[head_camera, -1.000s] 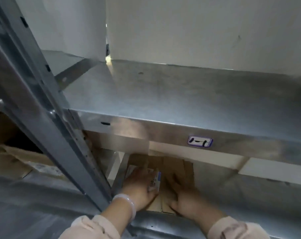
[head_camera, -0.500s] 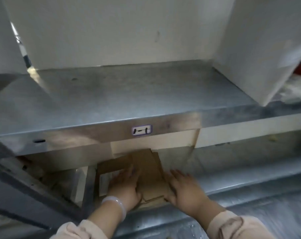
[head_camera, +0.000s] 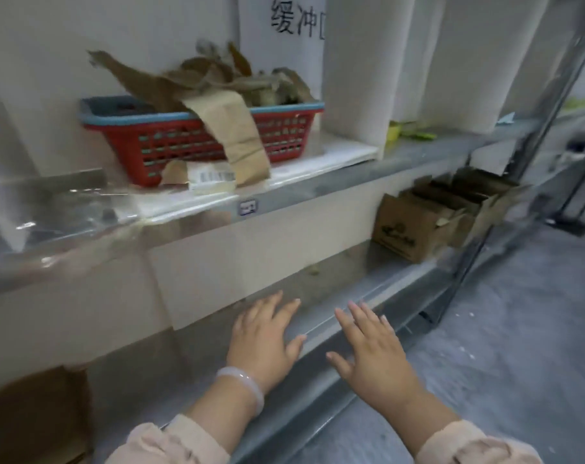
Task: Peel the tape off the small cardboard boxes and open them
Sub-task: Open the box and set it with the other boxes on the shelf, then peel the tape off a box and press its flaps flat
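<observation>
My left hand (head_camera: 264, 339) and my right hand (head_camera: 373, 351) hover side by side over the front lip of the lower metal shelf (head_camera: 378, 298), fingers straight and spread, holding nothing. Small brown cardboard boxes (head_camera: 418, 226) with raised flaps stand on that lower shelf to the far right, well beyond both hands. A flattened piece of brown cardboard (head_camera: 40, 413) sits at the lower left, blurred.
On the upper shelf (head_camera: 318, 187) stands a red basket (head_camera: 200, 135) with a blue rim, heaped with torn brown tape and paper strips. A barcode label (head_camera: 214, 177) lies in front of it. White rolls (head_camera: 358, 65) stand to the right. Grey floor (head_camera: 519, 329) lies on the right.
The view swung right along the shelves. Both hands let go of the flattened cardboard and now hover empty over the shelf edge; the basket and the boxes came into sight.
</observation>
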The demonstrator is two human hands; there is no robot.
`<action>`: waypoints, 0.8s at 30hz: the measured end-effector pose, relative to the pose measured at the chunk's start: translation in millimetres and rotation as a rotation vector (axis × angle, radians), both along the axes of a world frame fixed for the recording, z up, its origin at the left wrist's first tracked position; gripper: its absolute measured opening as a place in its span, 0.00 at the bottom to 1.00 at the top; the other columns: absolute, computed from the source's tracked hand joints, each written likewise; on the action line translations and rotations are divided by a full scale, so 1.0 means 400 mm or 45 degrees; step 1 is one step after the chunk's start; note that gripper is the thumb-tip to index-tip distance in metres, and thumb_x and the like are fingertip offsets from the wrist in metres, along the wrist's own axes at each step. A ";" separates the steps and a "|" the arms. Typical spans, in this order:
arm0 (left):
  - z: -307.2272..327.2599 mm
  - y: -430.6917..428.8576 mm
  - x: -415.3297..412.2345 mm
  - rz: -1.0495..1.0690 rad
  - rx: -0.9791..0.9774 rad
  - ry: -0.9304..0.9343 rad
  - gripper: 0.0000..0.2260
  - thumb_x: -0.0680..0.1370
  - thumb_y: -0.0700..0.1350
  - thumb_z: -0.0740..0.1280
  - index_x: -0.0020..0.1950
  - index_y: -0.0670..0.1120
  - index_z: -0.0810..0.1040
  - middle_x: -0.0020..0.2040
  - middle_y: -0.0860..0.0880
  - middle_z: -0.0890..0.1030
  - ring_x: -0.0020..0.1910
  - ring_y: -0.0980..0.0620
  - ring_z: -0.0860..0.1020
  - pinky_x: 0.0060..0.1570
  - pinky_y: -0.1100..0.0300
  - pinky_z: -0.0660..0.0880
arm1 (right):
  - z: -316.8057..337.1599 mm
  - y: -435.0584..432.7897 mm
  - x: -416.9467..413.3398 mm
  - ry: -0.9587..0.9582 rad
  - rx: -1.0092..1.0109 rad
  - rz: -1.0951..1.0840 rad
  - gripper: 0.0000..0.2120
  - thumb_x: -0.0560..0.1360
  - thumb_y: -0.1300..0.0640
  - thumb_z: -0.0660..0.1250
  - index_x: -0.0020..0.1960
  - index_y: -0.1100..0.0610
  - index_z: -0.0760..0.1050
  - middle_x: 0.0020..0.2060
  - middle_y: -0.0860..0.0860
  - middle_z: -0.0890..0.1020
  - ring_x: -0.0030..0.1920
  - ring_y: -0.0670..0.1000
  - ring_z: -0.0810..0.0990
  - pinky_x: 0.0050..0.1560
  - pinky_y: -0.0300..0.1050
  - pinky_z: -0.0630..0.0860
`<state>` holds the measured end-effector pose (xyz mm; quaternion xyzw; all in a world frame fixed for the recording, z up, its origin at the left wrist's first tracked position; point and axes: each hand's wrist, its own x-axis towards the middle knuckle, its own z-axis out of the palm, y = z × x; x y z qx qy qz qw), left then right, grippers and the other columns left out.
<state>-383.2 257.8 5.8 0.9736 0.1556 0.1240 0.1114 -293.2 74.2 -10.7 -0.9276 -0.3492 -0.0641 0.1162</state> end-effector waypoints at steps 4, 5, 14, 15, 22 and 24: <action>0.022 -0.180 0.169 -0.101 -0.074 -0.043 0.27 0.74 0.64 0.56 0.74 0.62 0.62 0.77 0.55 0.59 0.75 0.49 0.58 0.73 0.50 0.53 | 0.026 -0.176 0.128 -0.043 0.067 -0.145 0.34 0.71 0.34 0.55 0.72 0.49 0.66 0.71 0.51 0.69 0.72 0.54 0.66 0.70 0.55 0.60; 0.021 -0.216 0.206 -0.140 -0.087 -0.031 0.28 0.74 0.64 0.55 0.74 0.62 0.61 0.77 0.55 0.58 0.76 0.50 0.56 0.73 0.50 0.51 | 0.027 -0.214 0.158 -0.054 0.078 -0.174 0.33 0.71 0.35 0.57 0.72 0.49 0.66 0.72 0.51 0.68 0.73 0.54 0.65 0.70 0.55 0.59; 0.005 -0.356 0.544 -0.299 -0.088 -0.089 0.31 0.71 0.67 0.47 0.74 0.62 0.61 0.76 0.55 0.59 0.75 0.52 0.57 0.73 0.50 0.55 | -0.005 -0.391 0.407 -0.014 0.113 -0.279 0.34 0.77 0.40 0.60 0.77 0.43 0.49 0.78 0.46 0.49 0.77 0.49 0.45 0.71 0.44 0.35; -0.001 -0.362 0.586 -0.309 -0.093 -0.079 0.31 0.71 0.67 0.46 0.74 0.62 0.60 0.77 0.56 0.58 0.75 0.52 0.56 0.73 0.51 0.54 | -0.010 -0.399 0.442 0.008 0.098 -0.284 0.34 0.77 0.39 0.59 0.77 0.43 0.47 0.78 0.45 0.47 0.77 0.48 0.42 0.71 0.44 0.33; -0.032 -0.371 0.898 -0.386 -0.137 0.011 0.25 0.78 0.61 0.57 0.75 0.62 0.57 0.78 0.57 0.54 0.76 0.54 0.52 0.74 0.52 0.51 | -0.013 -0.417 0.726 0.038 0.009 -0.325 0.34 0.77 0.40 0.59 0.77 0.43 0.45 0.78 0.45 0.45 0.77 0.47 0.41 0.72 0.44 0.33; -0.030 -0.367 0.980 -0.414 -0.142 0.012 0.26 0.78 0.61 0.57 0.75 0.61 0.57 0.78 0.57 0.54 0.76 0.54 0.52 0.74 0.52 0.53 | -0.004 -0.415 0.809 0.041 -0.013 -0.343 0.34 0.78 0.41 0.59 0.77 0.42 0.44 0.77 0.44 0.45 0.77 0.47 0.40 0.71 0.44 0.33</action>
